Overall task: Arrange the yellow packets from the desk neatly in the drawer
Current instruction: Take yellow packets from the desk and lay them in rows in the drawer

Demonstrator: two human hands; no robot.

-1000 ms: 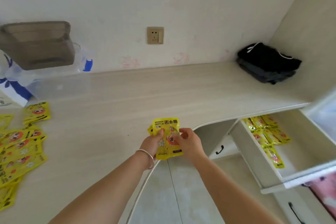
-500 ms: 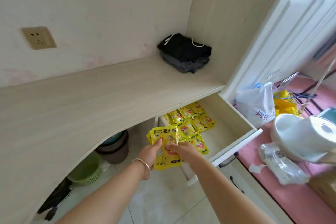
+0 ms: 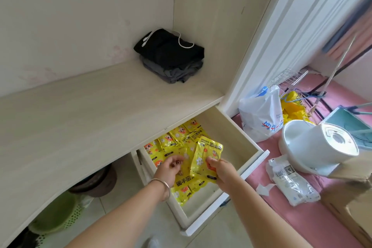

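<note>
The open drawer (image 3: 249, 143) sticks out from under the pale wooden desk (image 3: 90, 119), with several yellow packets (image 3: 177, 137) lying along its left side. My right hand (image 3: 219, 167) hovers over the drawer, shut on a small stack of yellow packets (image 3: 205, 157) held by the lower edge. My left hand (image 3: 171, 167), a bangle on its wrist, is over the packets in the drawer with fingers curled, pinching a yellow packet (image 3: 184, 179) beneath it. The drawer's right half shows bare bottom.
Folded black and grey clothes (image 3: 171, 56) sit in the desk's back corner. Right of the drawer, on a pink floor mat: a white plastic bag (image 3: 259, 115), a white bin (image 3: 314, 145), a wrapped pack (image 3: 289, 181). A green basket (image 3: 58, 215) and brown bucket (image 3: 96, 181) stand under the desk.
My view has swung right from the desk to the drawer. Both hands carried the packet stack over the drawer; now the hands have parted, the right keeping the stack, the left lowering onto the drawer's packets.
</note>
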